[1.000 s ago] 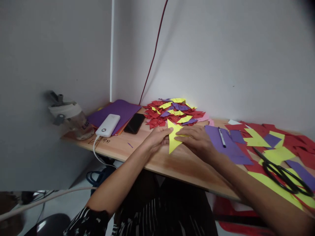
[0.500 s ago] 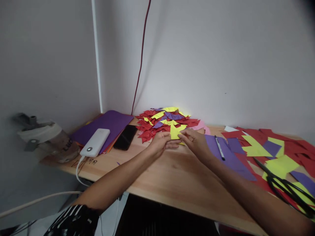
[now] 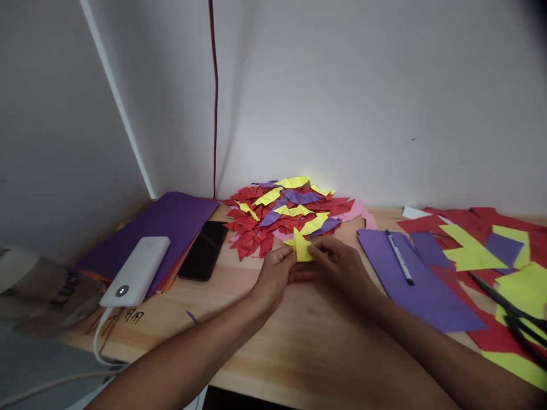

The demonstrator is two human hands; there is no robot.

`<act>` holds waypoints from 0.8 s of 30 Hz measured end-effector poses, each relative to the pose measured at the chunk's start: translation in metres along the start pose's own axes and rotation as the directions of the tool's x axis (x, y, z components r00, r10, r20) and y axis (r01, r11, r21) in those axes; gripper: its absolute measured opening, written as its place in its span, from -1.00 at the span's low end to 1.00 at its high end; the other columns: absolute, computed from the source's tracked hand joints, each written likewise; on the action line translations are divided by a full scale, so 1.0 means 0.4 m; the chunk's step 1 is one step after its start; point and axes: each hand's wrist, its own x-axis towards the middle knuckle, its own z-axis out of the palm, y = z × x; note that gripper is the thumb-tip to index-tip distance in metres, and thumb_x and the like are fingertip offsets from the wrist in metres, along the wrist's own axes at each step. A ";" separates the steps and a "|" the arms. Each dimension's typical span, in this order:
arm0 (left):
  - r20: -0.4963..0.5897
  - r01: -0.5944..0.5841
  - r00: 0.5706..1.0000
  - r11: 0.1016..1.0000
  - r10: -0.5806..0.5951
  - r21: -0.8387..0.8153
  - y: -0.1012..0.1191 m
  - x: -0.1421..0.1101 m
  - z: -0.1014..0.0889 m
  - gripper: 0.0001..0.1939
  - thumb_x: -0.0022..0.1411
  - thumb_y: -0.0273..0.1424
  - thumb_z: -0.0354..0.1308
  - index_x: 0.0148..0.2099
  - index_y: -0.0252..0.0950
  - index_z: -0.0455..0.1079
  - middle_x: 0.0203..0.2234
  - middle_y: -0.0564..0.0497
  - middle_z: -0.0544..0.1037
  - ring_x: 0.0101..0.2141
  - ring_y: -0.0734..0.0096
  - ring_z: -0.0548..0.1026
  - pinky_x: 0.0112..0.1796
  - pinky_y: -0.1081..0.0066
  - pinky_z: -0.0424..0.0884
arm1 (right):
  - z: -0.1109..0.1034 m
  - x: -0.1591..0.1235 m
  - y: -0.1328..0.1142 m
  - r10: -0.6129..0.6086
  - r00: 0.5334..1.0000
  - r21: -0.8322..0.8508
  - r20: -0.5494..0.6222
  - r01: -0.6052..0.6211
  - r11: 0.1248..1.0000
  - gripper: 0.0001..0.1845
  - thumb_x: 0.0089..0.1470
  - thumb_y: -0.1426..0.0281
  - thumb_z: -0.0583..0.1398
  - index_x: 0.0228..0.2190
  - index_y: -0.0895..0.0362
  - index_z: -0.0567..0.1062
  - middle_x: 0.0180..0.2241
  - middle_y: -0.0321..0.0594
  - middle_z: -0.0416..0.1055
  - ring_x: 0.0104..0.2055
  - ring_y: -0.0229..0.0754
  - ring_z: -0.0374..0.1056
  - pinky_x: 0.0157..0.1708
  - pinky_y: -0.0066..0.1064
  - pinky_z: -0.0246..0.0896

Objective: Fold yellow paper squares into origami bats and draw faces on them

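Note:
A small piece of folded yellow paper [image 3: 303,250] is pinched between my two hands, just above the wooden table. My left hand [image 3: 277,270] grips its left side, with thumb and fingers closed. On the other side my right hand [image 3: 335,259] holds the paper's right edge between thumb and fingers. One pointed flap stands up from the paper. Right behind it lies a heap of folded paper shapes [image 3: 252,230] in red, yellow and purple, some with small marks drawn on them.
On the left are a purple paper stack [image 3: 171,213], a white power bank [image 3: 139,267] with a cable, a phone [image 3: 204,250] and a blurred cup [image 3: 55,293]. On the right lie a purple sheet [image 3: 421,302], a pen [image 3: 399,259], coloured paper scraps [image 3: 474,250] and black-handled scissors [image 3: 513,310].
My view has shifted closer to the table. Both hands still hold the yellow paper, which has turned so that a pointed flap now stands upright.

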 end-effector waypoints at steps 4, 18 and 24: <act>0.003 -0.001 1.000 1.000 0.001 0.022 -0.001 -0.003 0.001 -0.73 0.08 -0.33 0.24 -0.20 -0.39 0.46 -0.26 -0.11 0.57 -0.23 0.26 0.56 -0.16 0.25 0.50 | 0.000 0.001 -0.003 -0.062 0.997 -0.033 -0.048 0.061 0.998 -0.85 0.14 0.37 0.12 -0.45 0.12 0.41 -0.34 -0.22 0.37 -0.33 -0.21 0.27 -0.36 -0.38 0.15; 0.040 0.008 0.999 0.998 -0.011 0.070 -0.009 -0.011 0.012 -0.72 0.13 -0.34 0.18 -0.14 -0.40 0.47 -0.23 -0.14 0.56 -0.18 0.21 0.54 -0.12 0.22 0.46 | -0.008 -0.004 -0.019 0.016 0.999 0.015 -0.031 -0.015 1.000 -0.86 0.11 0.39 0.11 -0.46 0.12 0.41 -0.40 -0.26 0.41 -0.36 -0.21 0.28 -0.40 -0.40 0.12; 0.054 -0.068 0.997 0.977 0.058 0.203 -0.002 -0.018 0.017 -0.73 0.14 -0.31 0.18 -0.16 -0.39 0.47 -0.23 -0.11 0.56 -0.17 0.25 0.52 -0.09 0.26 0.43 | -0.008 -0.005 -0.012 0.007 0.999 0.041 -0.046 -0.005 0.999 -0.86 0.12 0.37 0.11 -0.46 0.10 0.41 -0.41 -0.26 0.41 -0.38 -0.22 0.27 -0.41 -0.40 0.13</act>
